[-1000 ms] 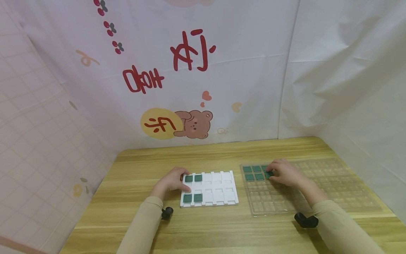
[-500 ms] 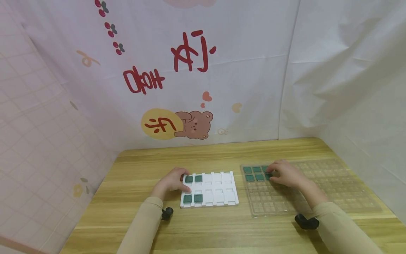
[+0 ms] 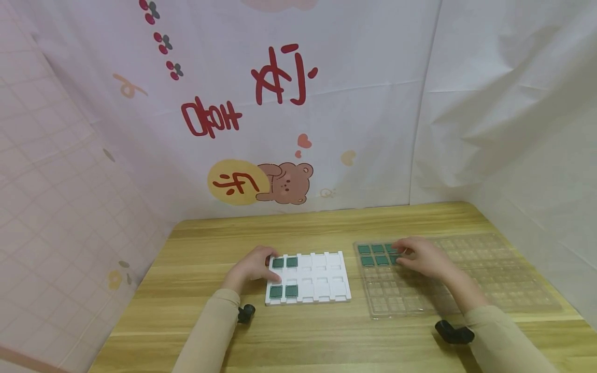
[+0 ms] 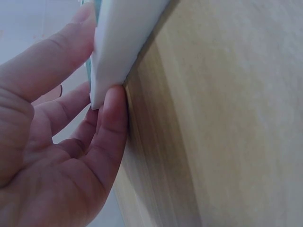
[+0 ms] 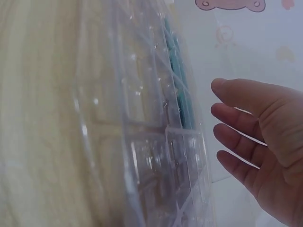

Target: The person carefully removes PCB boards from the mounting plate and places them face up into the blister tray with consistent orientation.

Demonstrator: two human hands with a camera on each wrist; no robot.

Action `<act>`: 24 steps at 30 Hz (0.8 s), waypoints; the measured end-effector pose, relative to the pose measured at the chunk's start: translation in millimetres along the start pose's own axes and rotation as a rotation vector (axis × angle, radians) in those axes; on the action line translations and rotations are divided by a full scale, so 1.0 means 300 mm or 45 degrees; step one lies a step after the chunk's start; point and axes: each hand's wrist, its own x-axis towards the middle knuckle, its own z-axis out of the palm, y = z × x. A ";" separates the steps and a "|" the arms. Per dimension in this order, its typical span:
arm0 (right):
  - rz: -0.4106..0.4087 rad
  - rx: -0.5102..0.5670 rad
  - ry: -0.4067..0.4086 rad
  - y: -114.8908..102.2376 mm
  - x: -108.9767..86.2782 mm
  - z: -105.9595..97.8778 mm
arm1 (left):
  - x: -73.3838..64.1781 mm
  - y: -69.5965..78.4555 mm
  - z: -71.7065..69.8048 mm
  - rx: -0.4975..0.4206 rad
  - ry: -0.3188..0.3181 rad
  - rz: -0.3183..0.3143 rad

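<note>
My left hand (image 3: 252, 264) grips the left edge of a white plastic tray (image 3: 322, 277), thumb on top. In the left wrist view, the fingers (image 4: 111, 118) press against the tray's side (image 4: 125, 40). Green square circuit chips (image 3: 291, 291) fill the tray's two left columns. My right hand (image 3: 422, 256) hovers over a clear plastic compartment tray (image 3: 392, 300), fingers loosely bent. Several green chips (image 3: 366, 260) lie in that tray's far-left cells; the hand partly covers the rightmost ones. The right wrist view shows the fingertips (image 5: 221, 109) apart from the chips (image 5: 182, 90), holding nothing.
Both trays lie flat on a wood-grain table (image 3: 308, 336), with a gap between them. A white printed cloth (image 3: 368, 129) hangs behind the table and along its sides. Each forearm carries a black wrist-camera mount (image 3: 454, 332).
My right hand has risen slightly off the chips and its fingers have loosened, so more of the lower right chip shows. My left hand and the white tray have stayed in place.
</note>
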 end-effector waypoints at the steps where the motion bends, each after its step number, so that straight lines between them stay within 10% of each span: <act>1: 0.004 0.001 0.006 -0.004 -0.001 -0.001 | 0.000 -0.001 0.000 0.002 0.000 -0.001; 24: -0.214 0.058 0.296 -0.125 0.044 0.060 | -0.001 0.005 -0.004 0.006 -0.009 0.002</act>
